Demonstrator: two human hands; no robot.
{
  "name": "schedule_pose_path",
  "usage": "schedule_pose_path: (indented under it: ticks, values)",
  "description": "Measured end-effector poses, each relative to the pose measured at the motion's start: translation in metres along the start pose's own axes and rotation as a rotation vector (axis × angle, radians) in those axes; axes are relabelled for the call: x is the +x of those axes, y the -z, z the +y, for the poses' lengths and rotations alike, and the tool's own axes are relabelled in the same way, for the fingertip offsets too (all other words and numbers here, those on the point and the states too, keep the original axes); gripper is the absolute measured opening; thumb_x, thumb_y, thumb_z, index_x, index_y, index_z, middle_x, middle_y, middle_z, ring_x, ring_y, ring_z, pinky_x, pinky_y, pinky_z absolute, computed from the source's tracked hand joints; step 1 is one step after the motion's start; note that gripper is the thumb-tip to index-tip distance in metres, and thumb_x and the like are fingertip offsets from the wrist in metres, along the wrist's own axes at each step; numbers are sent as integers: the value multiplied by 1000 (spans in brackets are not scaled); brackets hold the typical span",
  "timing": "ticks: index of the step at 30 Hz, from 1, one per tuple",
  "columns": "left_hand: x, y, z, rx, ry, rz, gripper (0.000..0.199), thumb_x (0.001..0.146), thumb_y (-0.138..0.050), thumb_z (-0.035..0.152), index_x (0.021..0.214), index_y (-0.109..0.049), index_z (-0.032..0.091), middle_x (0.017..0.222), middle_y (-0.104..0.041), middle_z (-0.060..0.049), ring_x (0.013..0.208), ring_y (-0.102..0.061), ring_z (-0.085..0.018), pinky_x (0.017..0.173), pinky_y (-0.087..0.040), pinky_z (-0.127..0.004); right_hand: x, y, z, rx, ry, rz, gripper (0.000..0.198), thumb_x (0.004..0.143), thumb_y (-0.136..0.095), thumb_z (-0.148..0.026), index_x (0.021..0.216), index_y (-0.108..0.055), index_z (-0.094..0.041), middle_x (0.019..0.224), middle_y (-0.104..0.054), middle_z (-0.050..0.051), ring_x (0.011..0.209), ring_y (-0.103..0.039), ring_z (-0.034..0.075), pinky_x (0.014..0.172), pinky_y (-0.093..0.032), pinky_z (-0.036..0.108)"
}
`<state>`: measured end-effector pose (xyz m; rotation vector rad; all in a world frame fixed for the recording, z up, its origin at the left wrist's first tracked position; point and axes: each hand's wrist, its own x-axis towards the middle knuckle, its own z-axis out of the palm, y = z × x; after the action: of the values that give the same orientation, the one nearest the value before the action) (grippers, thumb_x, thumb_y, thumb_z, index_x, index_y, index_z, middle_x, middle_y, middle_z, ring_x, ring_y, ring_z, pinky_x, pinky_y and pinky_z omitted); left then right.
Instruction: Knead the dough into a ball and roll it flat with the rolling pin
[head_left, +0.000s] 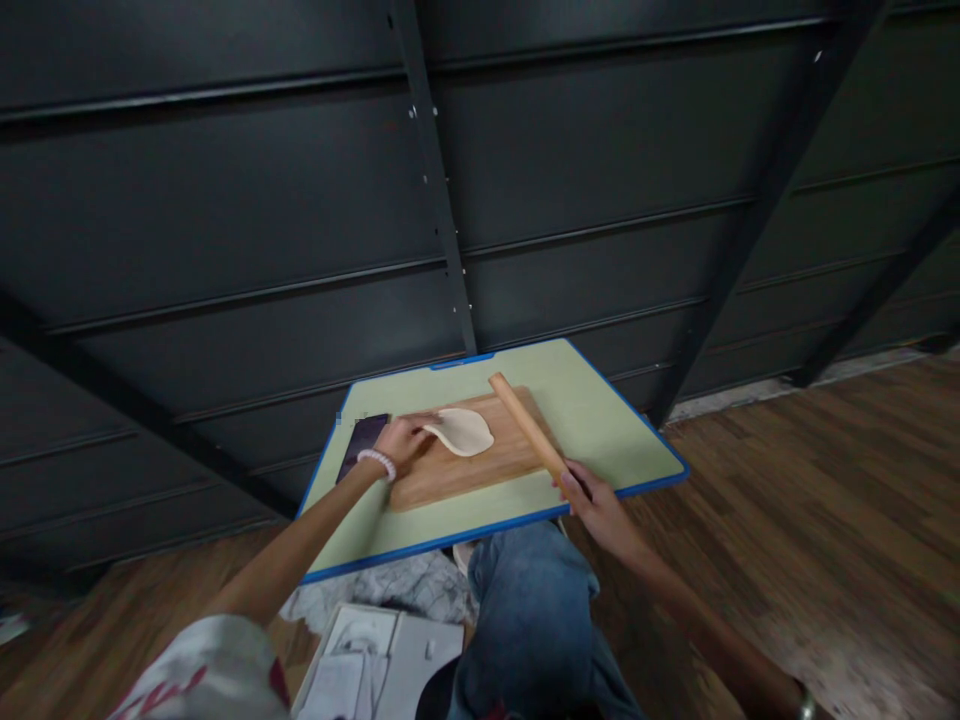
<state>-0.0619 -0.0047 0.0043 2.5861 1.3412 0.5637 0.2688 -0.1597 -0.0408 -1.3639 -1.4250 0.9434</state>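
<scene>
A flat, pale piece of dough [466,432] lies on a wooden board [450,475]. My left hand [401,438], with a bead bracelet on the wrist, pinches the dough's left edge and lifts it slightly. My right hand [592,500] grips the near end of a wooden rolling pin [525,425], which lies slanted across the board's right side, beside the dough. The board rests on a small light-green table with a blue rim [600,420].
A dark phone [361,442] lies on the table left of the board. A dark metal wall stands behind the table. My jeans-clad knee [525,600] is under the table's front edge. Papers [375,660] lie on the wooden floor [825,500].
</scene>
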Motion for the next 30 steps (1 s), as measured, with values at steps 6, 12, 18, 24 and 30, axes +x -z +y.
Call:
schedule_pose_path:
  ticks: [6, 12, 18, 24, 30]
  values:
    - [38, 40, 40, -50, 121, 244, 34, 83, -50, 41, 94, -70, 16, 95, -72, -7, 86, -65, -22, 77, -50, -30, -1, 2, 0, 46, -18, -12, 45, 87, -38, -50, 110, -55, -14, 77, -61, 4, 61, -54, 14, 55, -46, 26]
    - [24, 30, 103, 557, -30, 97, 31, 93, -37, 24, 112, -60, 20, 92, -65, -11, 93, -60, -22, 76, -46, -32, -1, 1, 4, 81, -17, -11, 43, 87, -40, -50, 106, -57, -16, 74, -59, 2, 59, -53, 13, 53, -45, 24]
    - [-4, -44, 146, 637, -80, -210, 29, 89, -34, 9, 104, -59, 9, 98, -62, -16, 89, -58, -23, 67, -46, -34, 3, 4, 2, 62, -17, -32, 42, 87, -40, -50, 105, -57, -16, 78, -60, 3, 61, -53, 13, 51, -45, 23]
    - [3, -55, 159, 522, 33, -43, 35, 90, -42, 32, 100, -62, 5, 110, -59, -19, 106, -52, -28, 86, -43, -42, 24, 11, -6, -145, 109, -66, 42, 89, -37, -44, 113, -55, -14, 79, -64, 5, 67, -58, 17, 60, -49, 29]
    - [-39, -56, 150, 282, -149, 0, 49, 90, -40, 44, 129, -45, 14, 132, -51, -14, 124, -44, -27, 100, -37, -45, 55, 9, -25, -564, 381, -81, 36, 91, -37, -29, 121, -53, -17, 118, -60, 12, 108, -56, 22, 93, -43, 38]
